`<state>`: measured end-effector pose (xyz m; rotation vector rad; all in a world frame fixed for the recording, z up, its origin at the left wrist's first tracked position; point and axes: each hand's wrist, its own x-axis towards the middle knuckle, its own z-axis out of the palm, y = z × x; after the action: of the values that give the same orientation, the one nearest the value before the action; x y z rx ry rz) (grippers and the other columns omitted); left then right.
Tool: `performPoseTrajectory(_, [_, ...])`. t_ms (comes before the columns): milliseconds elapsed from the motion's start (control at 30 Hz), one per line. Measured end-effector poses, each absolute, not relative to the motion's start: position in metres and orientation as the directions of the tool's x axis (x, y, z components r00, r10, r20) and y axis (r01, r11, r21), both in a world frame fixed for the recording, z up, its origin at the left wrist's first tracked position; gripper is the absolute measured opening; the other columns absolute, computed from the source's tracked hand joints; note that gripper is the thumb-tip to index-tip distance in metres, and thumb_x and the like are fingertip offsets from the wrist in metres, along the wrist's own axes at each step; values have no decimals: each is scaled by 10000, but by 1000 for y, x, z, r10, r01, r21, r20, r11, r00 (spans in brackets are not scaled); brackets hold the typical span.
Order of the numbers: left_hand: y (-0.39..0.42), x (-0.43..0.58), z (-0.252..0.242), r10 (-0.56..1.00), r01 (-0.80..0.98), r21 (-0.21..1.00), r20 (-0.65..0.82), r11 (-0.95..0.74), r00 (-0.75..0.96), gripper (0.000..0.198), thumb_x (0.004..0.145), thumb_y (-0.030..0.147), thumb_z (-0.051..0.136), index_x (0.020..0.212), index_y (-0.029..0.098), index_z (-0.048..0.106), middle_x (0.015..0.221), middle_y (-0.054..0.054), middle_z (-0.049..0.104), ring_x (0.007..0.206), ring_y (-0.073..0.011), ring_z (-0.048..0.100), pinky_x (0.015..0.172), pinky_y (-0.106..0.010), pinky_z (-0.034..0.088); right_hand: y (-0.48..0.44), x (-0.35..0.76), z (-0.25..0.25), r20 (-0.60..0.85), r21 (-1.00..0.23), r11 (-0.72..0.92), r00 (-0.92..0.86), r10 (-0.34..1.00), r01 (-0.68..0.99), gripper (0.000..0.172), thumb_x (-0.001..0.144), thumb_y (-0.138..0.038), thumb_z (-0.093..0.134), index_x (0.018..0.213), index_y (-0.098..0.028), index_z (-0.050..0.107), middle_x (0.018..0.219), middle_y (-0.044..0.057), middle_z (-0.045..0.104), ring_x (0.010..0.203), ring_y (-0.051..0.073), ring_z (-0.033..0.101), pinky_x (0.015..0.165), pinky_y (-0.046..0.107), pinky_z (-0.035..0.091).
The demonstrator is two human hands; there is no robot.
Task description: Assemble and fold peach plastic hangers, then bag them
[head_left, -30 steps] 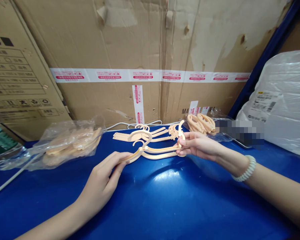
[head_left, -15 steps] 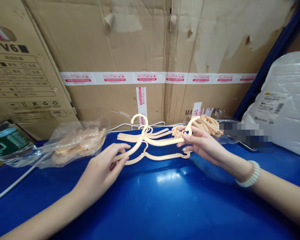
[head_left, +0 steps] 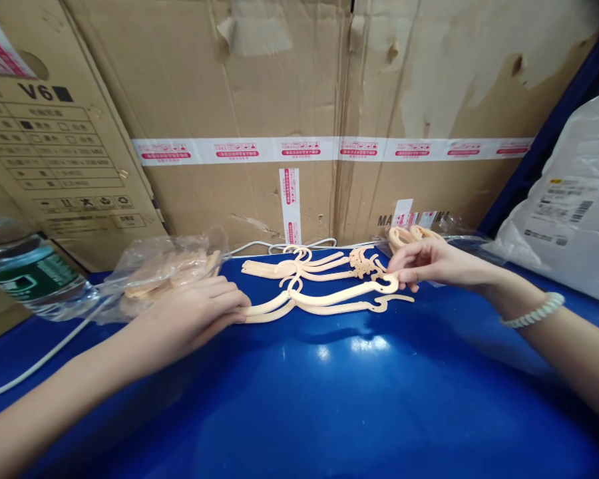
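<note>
A peach plastic hanger [head_left: 329, 296] lies nearly flat over a second one [head_left: 359, 307] on the blue table [head_left: 329, 399]. My left hand [head_left: 190, 316] pinches the hanger's left end, fingers together. My right hand [head_left: 429, 263] pinches its right end between thumb and fingertips. Just behind them lies a stack of the same hangers [head_left: 304, 266].
A clear bag of hangers [head_left: 164, 273] lies at the left, beside a water bottle [head_left: 24, 276] and a white cable [head_left: 34, 362]. More hanger pieces in plastic [head_left: 409, 234] sit behind my right hand. Cardboard boxes [head_left: 289, 100] wall the back; a white parcel bag [head_left: 569, 206] is at the right.
The hanger held up between both hands has come down onto the table over the other one. Both hands dropped and moved apart. The view shifted right.
</note>
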<state>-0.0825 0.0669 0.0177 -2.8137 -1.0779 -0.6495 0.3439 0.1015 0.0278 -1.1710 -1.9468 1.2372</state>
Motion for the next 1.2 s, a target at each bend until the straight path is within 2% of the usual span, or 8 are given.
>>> performPoseTrajectory(100, [70, -85, 16, 562, 574, -2, 200, -819, 802, 278, 1025, 314, 402, 954, 219, 654, 881, -45, 659, 781, -208, 609, 699, -300, 435, 98, 341, 31, -99, -735, 334, -581, 808, 590, 311, 758, -437, 778, 939, -184, 757, 821, 41, 744, 730, 170, 666, 685, 299, 519])
performPoseTrajectory(200, [70, -85, 14, 560, 571, -22, 167, -821, 811, 285, 1036, 282, 376, 954, 199, 636, 919, -53, 624, 754, -199, 599, 678, -297, 420, 95, 335, 29, -127, -590, 456, -635, 762, 666, 287, 812, -464, 720, 876, -188, 763, 879, 52, 749, 820, 208, 671, 733, 322, 504])
performPoseTrajectory(300, [68, -82, 11, 571, 575, -6, 116, -818, 813, 261, 1039, 266, 373, 1028, 197, 624, 928, -49, 601, 731, -192, 598, 657, -297, 412, 93, 331, 26, -132, -511, 504, -643, 754, 696, 252, 817, -428, 708, 870, -189, 764, 861, 48, 741, 797, 207, 658, 705, 313, 489])
performPoseTrajectory(433, [65, -78, 11, 585, 587, -10, 63, -810, 808, 244, 1033, 258, 387, 1045, 185, 621, 911, -45, 604, 724, -198, 614, 638, -302, 417, 93, 329, 22, -156, -512, 487, -634, 758, 708, 211, 819, -373, 688, 884, -185, 759, 846, 46, 734, 765, 193, 655, 673, 292, 485])
performPoseTrajectory(567, [65, -77, 10, 600, 601, -44, 39, -798, 799, 234, 1023, 246, 398, 1065, 178, 618, 915, -52, 613, 735, -207, 633, 635, -305, 433, 95, 330, 17, -113, -466, 507, -617, 779, 725, 164, 819, -333, 675, 862, -187, 737, 820, 38, 727, 762, 192, 658, 660, 286, 474])
performPoseTrajectory(900, [63, -74, 5, 586, 594, -124, 93, -795, 805, 298, 1036, 282, 348, 1047, 189, 630, 905, -62, 625, 771, -228, 632, 661, -337, 472, 94, 333, 17, -85, -358, 532, -594, 800, 767, 135, 815, -292, 632, 836, -181, 706, 822, 51, 697, 773, 212, 638, 700, 332, 493])
performPoseTrajectory(1000, [62, -73, 7, 591, 604, -131, 130, -786, 796, 289, 1030, 288, 357, 1046, 196, 630, 919, -68, 634, 796, -234, 631, 679, -344, 481, 89, 330, 21, -73, -371, 549, -613, 786, 749, 176, 842, -338, 629, 878, -182, 701, 877, 57, 692, 809, 210, 629, 722, 332, 493])
performPoseTrajectory(1200, [63, -74, 7, 631, 645, -67, 152, -762, 761, 267, 998, 334, 450, 1184, 213, 598, 1146, -102, 631, 1013, -264, 629, 830, -373, 520, 78, 305, 14, 77, -369, 605, -626, 776, 705, 359, 863, -453, 653, 1084, -170, 666, 1058, 98, 661, 930, 239, 620, 797, 363, 494])
